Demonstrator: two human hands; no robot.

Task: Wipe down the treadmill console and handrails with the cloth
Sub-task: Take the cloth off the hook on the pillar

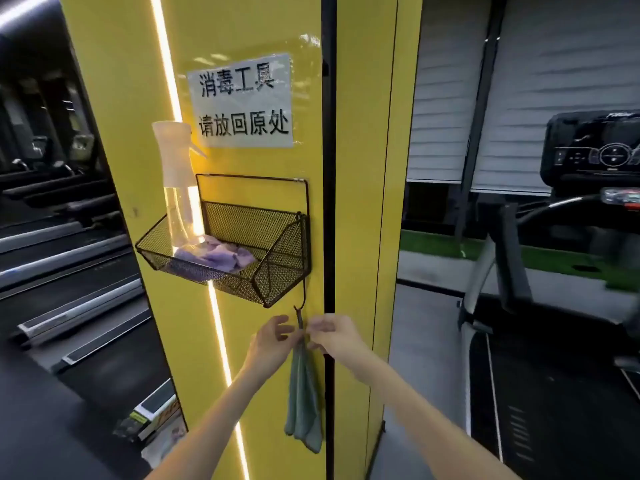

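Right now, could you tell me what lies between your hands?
Head view: the top of the green cloth, hanging from the hook, lies between the left hand and right hand.

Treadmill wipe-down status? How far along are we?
Done: nothing visibly wiped. In hand: right hand pinches the top of the green cloth, which hangs on the hook under the basket; left hand beside it. Left: console and handrail, off to the right, away from both hands.
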